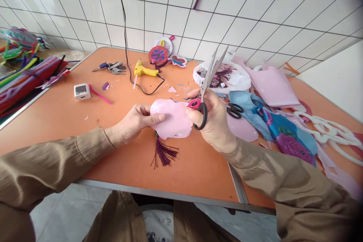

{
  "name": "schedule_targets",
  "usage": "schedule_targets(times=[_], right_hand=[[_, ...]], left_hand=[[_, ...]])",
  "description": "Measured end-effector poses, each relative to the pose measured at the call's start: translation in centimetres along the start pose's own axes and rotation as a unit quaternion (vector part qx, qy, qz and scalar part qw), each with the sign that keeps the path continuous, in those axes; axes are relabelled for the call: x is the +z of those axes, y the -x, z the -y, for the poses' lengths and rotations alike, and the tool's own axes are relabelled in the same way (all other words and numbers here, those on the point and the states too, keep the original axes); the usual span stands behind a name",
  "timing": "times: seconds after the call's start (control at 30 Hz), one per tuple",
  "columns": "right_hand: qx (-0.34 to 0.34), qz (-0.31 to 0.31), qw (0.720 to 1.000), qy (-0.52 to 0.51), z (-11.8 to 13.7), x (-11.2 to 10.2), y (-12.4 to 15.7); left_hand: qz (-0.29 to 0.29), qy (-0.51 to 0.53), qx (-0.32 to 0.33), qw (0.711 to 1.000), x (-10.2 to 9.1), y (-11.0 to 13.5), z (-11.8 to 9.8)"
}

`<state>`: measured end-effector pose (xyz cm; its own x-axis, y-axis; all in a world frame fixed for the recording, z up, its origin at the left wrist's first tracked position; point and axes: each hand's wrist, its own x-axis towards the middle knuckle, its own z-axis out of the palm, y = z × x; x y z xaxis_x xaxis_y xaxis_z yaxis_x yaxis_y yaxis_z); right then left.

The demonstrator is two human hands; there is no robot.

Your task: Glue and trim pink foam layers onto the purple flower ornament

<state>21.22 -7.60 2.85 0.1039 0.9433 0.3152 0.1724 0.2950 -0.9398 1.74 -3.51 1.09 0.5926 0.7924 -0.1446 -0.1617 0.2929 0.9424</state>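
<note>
My left hand (138,121) pinches the left side of a pink foam cutout (172,119) with a wavy edge, thumb on top. From the cutout's lower left hangs a dark purple tassel (164,153) with a small green bead above it. My right hand (214,121) is closed around scissors (210,73), their blades slightly parted and pointing up, away from the cutout. The right thumb and fingertips also touch the cutout's right edge. A pink loop lies by the right thumb; whether it belongs to the cutout or to the scissors I cannot tell.
A yellow glue gun (144,70) with its cord, keys (115,68) and a white cube (82,92) lie on the orange table (127,170). Decorated discs (158,55) stand by the wall. To the right are a white bag (241,79), pink sheets (278,87), blue fabric (246,109) and black-handled scissors (235,110).
</note>
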Motion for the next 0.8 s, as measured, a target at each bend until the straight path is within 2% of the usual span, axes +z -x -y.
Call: schedule_targets(times=[0.13,0.4,0.6,0.7,0.8], right_hand=[[-0.001,0.004,1.000,-0.006,-0.2,0.0,0.0],[0.035,0.059,0.997,-0.038,-0.1,-0.8,-0.4],[0.042,0.062,0.996,-0.042,-0.2,-0.4,-0.5],[0.036,0.106,0.993,-0.039,0.1,-2.0,-1.5],[0.011,0.239,0.971,-0.026,-0.1,-4.1,-3.0]], left_hand=[[-0.014,-0.010,-0.015,1.000,0.1,-0.1,0.3],[-0.022,-0.094,0.013,0.995,-0.4,-0.2,-0.4],[-0.017,-0.074,0.004,0.997,-0.3,0.0,-0.6],[-0.024,-0.074,-0.001,0.997,-0.6,0.0,-0.7],[-0.020,-0.085,-0.004,0.996,-1.1,-0.1,-1.1]])
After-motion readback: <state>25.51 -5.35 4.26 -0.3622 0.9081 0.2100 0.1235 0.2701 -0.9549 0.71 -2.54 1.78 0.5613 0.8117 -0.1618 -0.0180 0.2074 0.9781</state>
